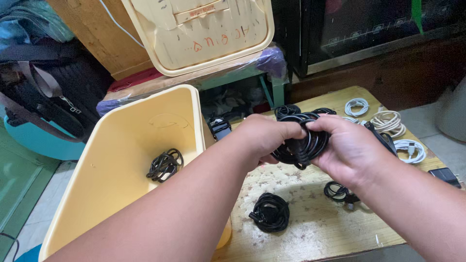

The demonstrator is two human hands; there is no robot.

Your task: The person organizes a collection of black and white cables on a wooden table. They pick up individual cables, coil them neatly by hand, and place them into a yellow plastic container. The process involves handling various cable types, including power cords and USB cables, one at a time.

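While both hands, left hand and right hand, had their fingers curled shut around one glossy black coiled cable at frame centre, two black coils lay below on the wooden surface, three white coils at right, one black coil inside the yellow bin at left.

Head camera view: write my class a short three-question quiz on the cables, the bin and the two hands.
1. True or false: both the left hand and the right hand grip the coiled black cable.
2. What lies inside the pale yellow plastic bin?
A. a white cable
B. a bundled black cable
C. nothing
3. Fill in: the white coiled cables lie on the worn wooden ____.

Key: 1 true; 2 B, the bundled black cable; 3 table.
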